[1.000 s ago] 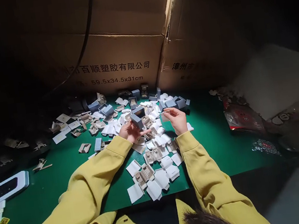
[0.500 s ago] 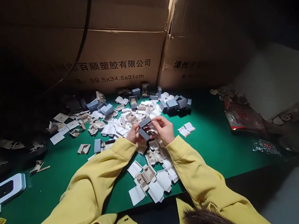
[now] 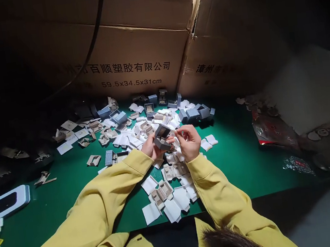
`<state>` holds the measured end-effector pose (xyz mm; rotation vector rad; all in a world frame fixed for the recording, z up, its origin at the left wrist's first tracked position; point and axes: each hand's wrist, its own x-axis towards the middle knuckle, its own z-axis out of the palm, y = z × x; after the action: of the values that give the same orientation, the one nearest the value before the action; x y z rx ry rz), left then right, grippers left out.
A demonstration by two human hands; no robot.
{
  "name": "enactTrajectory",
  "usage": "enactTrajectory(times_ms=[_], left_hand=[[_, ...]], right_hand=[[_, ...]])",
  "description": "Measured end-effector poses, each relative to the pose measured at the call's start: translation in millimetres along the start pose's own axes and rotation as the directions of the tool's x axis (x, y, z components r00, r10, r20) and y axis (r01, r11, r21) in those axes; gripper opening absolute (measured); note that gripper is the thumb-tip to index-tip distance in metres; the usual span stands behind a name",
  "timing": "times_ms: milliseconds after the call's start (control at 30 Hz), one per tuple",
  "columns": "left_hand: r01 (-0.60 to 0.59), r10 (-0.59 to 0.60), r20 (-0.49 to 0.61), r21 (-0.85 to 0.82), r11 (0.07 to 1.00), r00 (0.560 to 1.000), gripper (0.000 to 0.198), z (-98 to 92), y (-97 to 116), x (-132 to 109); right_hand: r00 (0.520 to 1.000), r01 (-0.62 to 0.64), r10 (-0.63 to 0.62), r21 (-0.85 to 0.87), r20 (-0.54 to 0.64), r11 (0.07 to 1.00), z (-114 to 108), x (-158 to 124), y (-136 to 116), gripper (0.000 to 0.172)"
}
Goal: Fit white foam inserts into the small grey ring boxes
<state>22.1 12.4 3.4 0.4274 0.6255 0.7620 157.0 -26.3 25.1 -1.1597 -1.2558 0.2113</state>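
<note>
One open box (image 3: 162, 143) is sitting clamped in the left hand (image 3: 150, 147) above scattered papers (image 3: 121, 140), while the right hand (image 3: 190, 142) is hovering close beside it, its grip unclear

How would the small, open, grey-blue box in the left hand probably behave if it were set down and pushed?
The small, open, grey-blue box in the left hand looks stiff: its edges are straight. Its flat faces suggest sliding rather than rolling. The raised lid might make it tip backward.
</note>
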Motion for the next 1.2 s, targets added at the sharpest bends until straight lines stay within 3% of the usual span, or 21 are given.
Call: enactTrajectory(times_ms=[200, 267, 400, 567, 767, 967, 1067, 1200], left_hand=[[0.006, 0.001, -0.079, 0.085, 0.996, 0.997, 0.032, 6.3, 0, -2], [-0.015, 0.023, -0.08, 0.095, 0.995, 0.997, 0.031, 5.3, -1, -1], [-0.103, 0.115, -0.088, 0.127, 0.987, 0.99, 0.031, 1.5, -3, -1], [-0.129, 0.144, -0.059, 0.207, 0.97, 0.988, 0.04, -1.8, -6, -2], [-0.174, 0.158, 0.077, 0.278, 0.945, 0.984, 0.061, -2.7, -11, -3], [-0.199, 0.169, 0.118, 0.322, 0.925, 0.979, 0.062, -1.5, -9, -2], [-0.203, 0.172, 0.116, 0.355, 0.913, 0.978, 0.059, -3.2, -9, 1], [-0.221, 0.193, 0.108, 0.433, 0.874, 0.975, 0.056, -5.1, -9, 2]], right_hand=[[0.994, -0.09, 0.098, 0.159, -0.045, 0.983, 2, -4, 1, 0.017], [0.986, -0.167, 0.165, 0.19, 0.027, 0.967, 3, -7, 1, 0.018], [0.933, -0.247, 0.205, 0.111, 0.296, 0.963, 1, -9, 2, 0.017], [0.874, -0.032, 0.097, -0.143, 0.476, 0.989, -2, -6, 10, 0.015], [0.871, 0.149, 0.034, -0.33, 0.49, 0.932, -1, -9, 17, 0.022], [0.84, 0.325, -0.049, -0.429, 0.54, 0.843, -2, -8, 20, 0.027], [0.845, 0.364, -0.082, -0.455, 0.529, 0.812, -2, -9, 20, 0.029], [0.865, 0.322, -0.064, -0.452, 0.498, 0.832, 0, -13, 17, 0.031]])
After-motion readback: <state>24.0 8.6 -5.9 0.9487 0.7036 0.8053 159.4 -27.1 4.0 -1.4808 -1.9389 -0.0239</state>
